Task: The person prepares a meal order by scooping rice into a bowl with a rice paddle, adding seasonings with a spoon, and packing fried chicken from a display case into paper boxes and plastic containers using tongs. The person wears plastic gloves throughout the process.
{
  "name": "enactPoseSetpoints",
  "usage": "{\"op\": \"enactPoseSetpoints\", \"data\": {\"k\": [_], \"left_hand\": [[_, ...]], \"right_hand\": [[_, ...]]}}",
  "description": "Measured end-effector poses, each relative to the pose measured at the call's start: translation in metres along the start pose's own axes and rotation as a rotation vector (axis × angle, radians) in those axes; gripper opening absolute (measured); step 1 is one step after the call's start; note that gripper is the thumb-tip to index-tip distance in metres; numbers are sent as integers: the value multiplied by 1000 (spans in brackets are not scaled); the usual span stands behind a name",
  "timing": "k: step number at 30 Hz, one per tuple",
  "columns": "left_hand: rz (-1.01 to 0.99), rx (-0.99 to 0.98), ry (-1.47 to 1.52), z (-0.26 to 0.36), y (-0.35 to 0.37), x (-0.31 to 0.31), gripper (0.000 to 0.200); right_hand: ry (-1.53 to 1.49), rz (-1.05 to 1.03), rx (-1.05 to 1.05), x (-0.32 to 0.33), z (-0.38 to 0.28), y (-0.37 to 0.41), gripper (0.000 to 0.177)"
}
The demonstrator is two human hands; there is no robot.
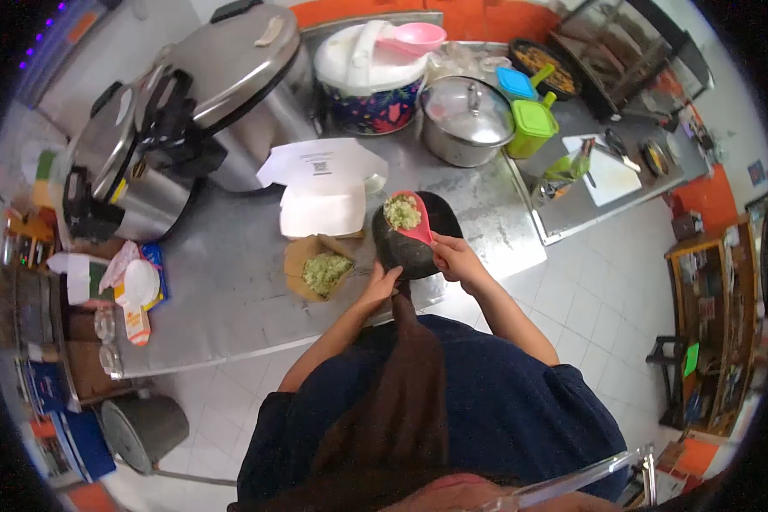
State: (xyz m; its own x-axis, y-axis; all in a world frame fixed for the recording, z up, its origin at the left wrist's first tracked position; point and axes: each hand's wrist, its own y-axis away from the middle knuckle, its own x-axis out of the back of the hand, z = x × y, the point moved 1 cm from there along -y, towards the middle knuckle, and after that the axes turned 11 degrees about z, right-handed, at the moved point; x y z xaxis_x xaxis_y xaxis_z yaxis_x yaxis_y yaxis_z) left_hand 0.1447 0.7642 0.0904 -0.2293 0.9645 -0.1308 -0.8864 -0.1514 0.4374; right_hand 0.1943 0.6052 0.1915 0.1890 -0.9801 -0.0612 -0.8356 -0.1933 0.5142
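Observation:
My right hand [457, 258] is closed round the handle of a pink serving spoon [421, 229]. A heap of pale green rice [402, 212] fills the spoon's bowl, which is over a dark square-sided bowl [445, 224]. At the near left edge of that bowl, my left hand [383, 282] grips its rim; part of its fingers is hidden. Left of this hand stands an open brown carton [294, 255] with green rice [326, 274] inside. Just behind it lies an opened white takeaway box [320, 212], lid up.
Two large steel pressure cookers [246, 77] stand at the back left of the steel table [230, 294]. Behind the bowl are a flowered pot [369, 107], a lidded saucepan [467, 119] and green containers [533, 128]. A white cutting board [610, 175] lies on the right counter.

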Motion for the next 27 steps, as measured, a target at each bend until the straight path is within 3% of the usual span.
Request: {"op": "enactPoseSetpoints", "data": {"k": [1, 2, 4, 5, 8, 10, 11, 13, 14, 15, 16, 17, 18, 19, 21, 22, 23, 24, 25, 27], "left_hand": [[-30, -141, -228, 5, 4, 6, 58], [-2, -137, -219, 8, 9, 12, 58], [-50, -211, -282, 12, 17, 22, 55], [-169, -165, -189, -56, -18, 41, 50], [-290, -82, -351, -21, 28, 68, 44], [-150, 125, -271, -19, 57, 87, 38], [-143, 127, -265, -20, 60, 102, 38], [82, 151, -724, -23, 68, 128, 55], [84, 158, -722, -29, 68, 131, 55], [406, -80, -740, -33, 66, 135, 69], [726, -326, -742, -31, 67, 137, 84], [729, -323, -744, -30, 60, 138, 84], [630, -497, -548, -20, 48, 136, 93], [524, -665, -347, -12, 38, 133, 102], [521, -718, -216, -9, 23, 126, 101], [513, -761, -82, -12, 20, 126, 100], [515, -760, -76, -15, 19, 130, 100], [587, -721, -274, -20, 18, 132, 98], [656, -674, -470, -25, 16, 132, 97], [593, -654, -331, -34, 9, 132, 97]], "right_hand": [[100, -81, 35, -7, -4, 0, 37], [113, -106, 29, -17, -1, -2, 37], [508, -103, 688, -42, 3, -4, 36], [718, -72, 720, -57, -6, 6, 38], [1238, -34, 1091, -85, -4, 8, 42], [1279, -42, 1125, -94, -10, 4, 43], [1317, -43, 1153, -99, -16, 3, 44], [1480, -154, 1106, -117, -41, 12, 40], [1640, -257, 1053, -126, -55, 20, 36], [1446, -361, 1166, -136, -71, 32, 23], [1444, -366, 1166, -148, -55, 17, 23], [1396, -315, 1361, -163, -27, -6, 17], [1337, -260, 1553, -173, -12, -19, 14], [1333, -260, 1554, -178, -20, -17, 14], [1667, -393, 1279, -186, -39, -12, 11], [1670, -398, 1277, -186, -50, -4, 11], [1677, -368, 1178, -184, -63, 3, 10], [1685, -340, 1078, -182, -69, 6, 10], [1595, -282, 1127, -179, -63, 6, 11], [1658, -330, 1157, -181, -24, -14, 10]]}}
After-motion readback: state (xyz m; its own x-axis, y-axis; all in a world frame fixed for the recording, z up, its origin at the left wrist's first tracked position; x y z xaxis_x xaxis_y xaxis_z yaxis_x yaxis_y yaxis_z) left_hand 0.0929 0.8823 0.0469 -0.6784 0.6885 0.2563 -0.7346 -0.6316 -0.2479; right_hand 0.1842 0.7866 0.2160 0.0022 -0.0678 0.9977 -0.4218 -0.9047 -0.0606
